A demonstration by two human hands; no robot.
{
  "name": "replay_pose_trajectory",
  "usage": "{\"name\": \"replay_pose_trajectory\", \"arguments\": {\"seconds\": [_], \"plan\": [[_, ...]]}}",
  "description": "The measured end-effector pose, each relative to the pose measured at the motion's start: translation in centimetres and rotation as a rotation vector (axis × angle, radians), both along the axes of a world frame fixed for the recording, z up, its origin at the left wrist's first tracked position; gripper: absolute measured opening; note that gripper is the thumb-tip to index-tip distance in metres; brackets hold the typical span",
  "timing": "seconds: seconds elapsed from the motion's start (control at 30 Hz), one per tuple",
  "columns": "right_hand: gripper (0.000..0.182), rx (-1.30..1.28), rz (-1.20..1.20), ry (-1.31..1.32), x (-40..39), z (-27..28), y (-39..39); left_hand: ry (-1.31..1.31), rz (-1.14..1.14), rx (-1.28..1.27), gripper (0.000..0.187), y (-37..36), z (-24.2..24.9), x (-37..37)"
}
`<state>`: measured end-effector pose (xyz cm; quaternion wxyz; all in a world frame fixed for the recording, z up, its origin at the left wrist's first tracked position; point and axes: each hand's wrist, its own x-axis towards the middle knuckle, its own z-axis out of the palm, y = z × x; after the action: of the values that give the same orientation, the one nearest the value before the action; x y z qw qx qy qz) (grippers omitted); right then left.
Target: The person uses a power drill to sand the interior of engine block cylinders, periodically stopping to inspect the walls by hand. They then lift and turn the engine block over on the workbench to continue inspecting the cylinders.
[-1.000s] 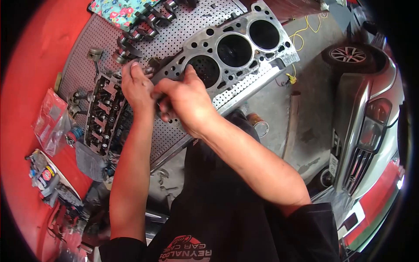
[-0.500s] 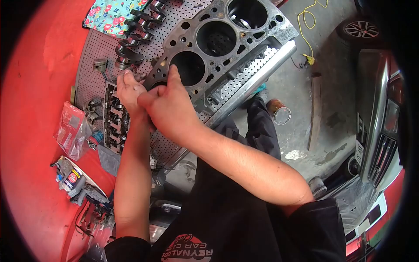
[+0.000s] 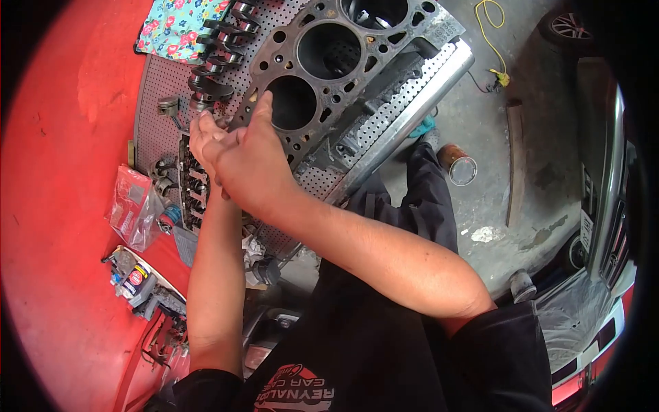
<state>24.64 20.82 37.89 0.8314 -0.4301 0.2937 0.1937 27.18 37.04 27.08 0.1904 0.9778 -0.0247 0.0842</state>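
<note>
My right hand [image 3: 252, 168] is over the near left end of a metal engine block [image 3: 329, 113]. Its index finger points up beside the nearest fully visible cylinder bore, while the other fingers curl under and are mostly hidden. Partly behind it, my left hand [image 3: 201, 137] has its fingers bent close together at the block's end. Anything between the two hands is hidden. Just beyond my left fingertips lies a crankshaft [image 3: 218, 60]. A cylinder head [image 3: 192, 180] with valve springs sits below my left hand, partly covered by it.
A perforated metal table [image 3: 156, 89] carries these parts, a piston with its rod [image 3: 168, 106] and a flowered cloth [image 3: 175, 29]. A plastic bag [image 3: 134, 209] lies left on a red surface. On the floor are a can [image 3: 458, 165] and a yellow cord [image 3: 491, 44]; cars stand right.
The view has shifted, so the table's parts sit differently in the frame. My right hand has moved left across my left hand, covering more of it. The right index finger still points up.
</note>
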Motion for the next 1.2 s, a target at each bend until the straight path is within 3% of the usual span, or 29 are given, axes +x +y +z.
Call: {"name": "replay_pose_trajectory", "arguments": {"seconds": [0.13, 0.27, 0.4, 0.47, 0.53, 0.63, 0.8, 0.87, 0.97, 1.07, 1.13, 1.17, 1.2], "plan": [[0.108, -0.029, 0.158, -0.157, -3.5, 1.5, 0.2, 0.133, 0.219, -0.129, 0.039, -1.4, 1.7, 0.2], [0.105, 0.062, 0.335, -0.112, -6.2, 3.0, -1.0, 0.176, 0.311, -0.163, 0.04, -2.5, 2.8, 0.2], [0.104, -0.197, 0.257, -0.169, -5.2, 0.7, -1.8, 0.218, 0.397, -0.147, 0.042, -4.2, 3.6, 0.4], [0.105, -0.183, 0.248, -0.122, -3.0, -1.4, -2.3, 0.193, 0.278, 0.021, 0.044, -5.5, 4.9, 0.0], [0.107, -0.13, 0.342, -0.059, -1.7, -2.1, -2.8, 0.393, 0.407, -0.103, 0.045, -5.3, 5.3, 0.3], [0.11, -0.096, 0.349, -0.057, -1.1, -1.5, -3.2, 0.212, -0.02, 0.567, 0.045, -4.7, 5.1, -0.7], [0.111, -0.054, 0.377, -0.121, -0.7, -0.9, -4.0, 0.445, 0.154, 0.381, 0.046, -4.7, 6.0, -0.7], [0.106, -0.071, 0.378, -0.134, -0.8, -0.6, -4.6, 0.412, 0.187, 0.385, 0.046, -4.5, 5.4, -0.5], [0.093, 0.004, 0.302, -0.214, -2.3, -0.3, -4.5, 0.329, 0.308, 0.211, 0.043, -2.9, 3.7, 0.5], [0.075, 0.141, 0.373, -0.444, -6.0, 1.4, -5.4, 0.298, 0.454, -0.08, 0.05, -3.0, 3.5, 1.3], [0.061, 0.12, 0.466, -0.592, -8.2, 2.1, -7.1, 0.272, 0.481, -0.2, 0.052, -1.7, 2.6, 1.8], [0.064, 0.054, 0.594, -0.687, -8.8, 1.8, -7.8, 0.279, 0.484, -0.201, 0.052, -1.4, 2.5, 1.9], [0.066, -0.194, 0.54, -0.848, -9.0, 1.0, -8.6, 0.284, 0.489, -0.202, 0.052, -1.2, 2.5, 1.9]]}}
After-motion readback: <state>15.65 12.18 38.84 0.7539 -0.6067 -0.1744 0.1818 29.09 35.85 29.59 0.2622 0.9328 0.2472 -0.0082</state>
